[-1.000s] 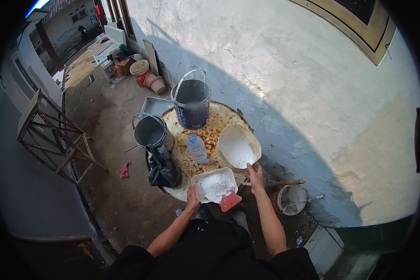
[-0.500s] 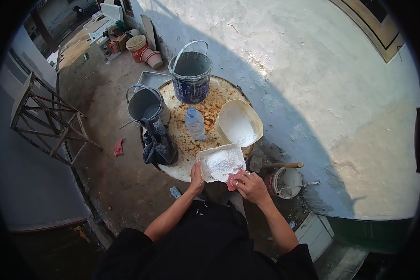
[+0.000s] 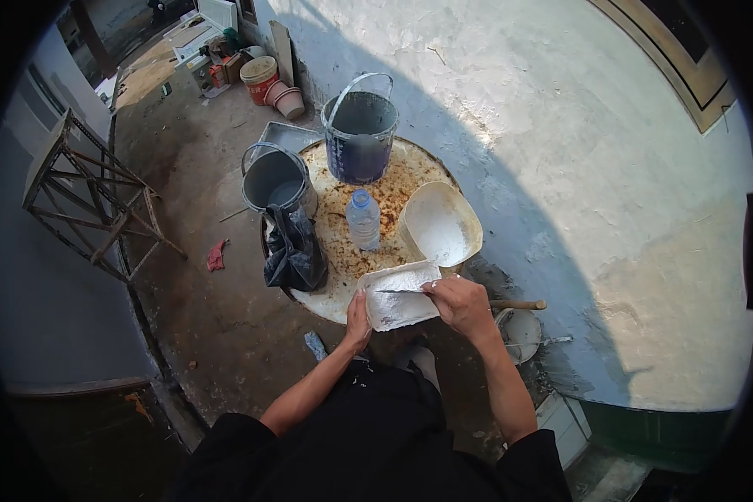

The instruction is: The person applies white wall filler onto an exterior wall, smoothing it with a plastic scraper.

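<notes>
My left hand grips the left side of a white tray with white powder in it, at the near edge of a round rusty table. Over the tray's right side, my right hand is closed on a thin dark tool that reaches into the powder. Just beyond the tray rests a cream bowl with white powder inside. A clear plastic bottle stands upright on the table, left of the bowl.
A tall bucket and a smaller grey bucket are at the table's far side, with a black plastic bag at its left. A wooden-handled tool and another bucket are at the right. A metal stand is far left.
My right hand has moved up and over the tray, and the thin tool now shows in it. The pink thing at the tray's near corner is no longer visible. The whole view has shifted slightly.
</notes>
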The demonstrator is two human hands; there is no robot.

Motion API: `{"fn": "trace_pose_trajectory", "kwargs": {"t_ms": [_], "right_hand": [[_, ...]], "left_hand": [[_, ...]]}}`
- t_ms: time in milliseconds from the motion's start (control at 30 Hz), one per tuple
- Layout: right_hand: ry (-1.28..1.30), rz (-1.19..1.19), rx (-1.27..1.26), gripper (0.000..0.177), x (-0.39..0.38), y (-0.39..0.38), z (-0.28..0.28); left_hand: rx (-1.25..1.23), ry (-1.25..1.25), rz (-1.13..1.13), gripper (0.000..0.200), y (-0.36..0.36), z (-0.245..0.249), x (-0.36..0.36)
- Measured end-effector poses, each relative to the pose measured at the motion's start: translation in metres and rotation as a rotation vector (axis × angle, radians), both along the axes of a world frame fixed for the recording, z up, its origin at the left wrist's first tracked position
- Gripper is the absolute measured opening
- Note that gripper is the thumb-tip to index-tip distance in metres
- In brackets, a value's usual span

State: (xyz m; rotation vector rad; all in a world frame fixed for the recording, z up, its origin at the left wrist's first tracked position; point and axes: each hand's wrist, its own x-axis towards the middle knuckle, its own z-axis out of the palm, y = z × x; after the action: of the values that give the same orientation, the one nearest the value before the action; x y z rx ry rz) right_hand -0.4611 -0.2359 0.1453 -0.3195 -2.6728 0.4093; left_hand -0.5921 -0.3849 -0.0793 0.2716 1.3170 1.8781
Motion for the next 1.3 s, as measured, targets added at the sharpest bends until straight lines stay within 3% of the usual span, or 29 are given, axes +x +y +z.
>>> {"fn": "trace_pose_trajectory", "kwargs": {"t_ms": [100, 167, 300, 600, 700, 900, 1000, 1300], "right_hand": [[0.072, -0.045, -0.019, 0.01, 0.001, 0.004, -0.003], [0.073, -0.047, -0.014, 0.013, 0.001, 0.005, -0.017], [-0.122, 0.116, 0.099, 0.019, 0.0, -0.005, -0.03], [-0.118, 0.079, 0.229, 0.012, -0.015, -0.005, -0.029], [-0.256, 0.148, 0.259, 0.024, -0.013, -0.013, -0.041], [-0.115, 0.122, 0.246, 0.02, -0.016, -0.021, -0.041], [-0.16, 0.147, 0.179, 0.011, -0.016, -0.026, -0.058], [-0.107, 0.204, -0.144, 0.028, -0.019, -0.031, -0.053]], "left_hand": [[-0.021, -0.015, 0.022, 0.047, -0.003, -0.015, -0.002], [0.049, -0.101, 0.022, 0.046, -0.006, 0.013, 0.0], [0.039, -0.037, 0.027, 0.043, -0.001, 0.015, -0.006], [0.092, -0.172, 0.016, 0.043, 0.0, 0.028, -0.005], [0.087, -0.135, 0.031, 0.044, 0.0, 0.022, -0.01], [0.098, -0.17, 0.056, 0.046, -0.008, 0.014, -0.018], [0.105, -0.199, 0.106, 0.047, -0.01, 0.007, -0.021], [0.106, -0.194, 0.192, 0.052, -0.032, 0.011, -0.043]]}}
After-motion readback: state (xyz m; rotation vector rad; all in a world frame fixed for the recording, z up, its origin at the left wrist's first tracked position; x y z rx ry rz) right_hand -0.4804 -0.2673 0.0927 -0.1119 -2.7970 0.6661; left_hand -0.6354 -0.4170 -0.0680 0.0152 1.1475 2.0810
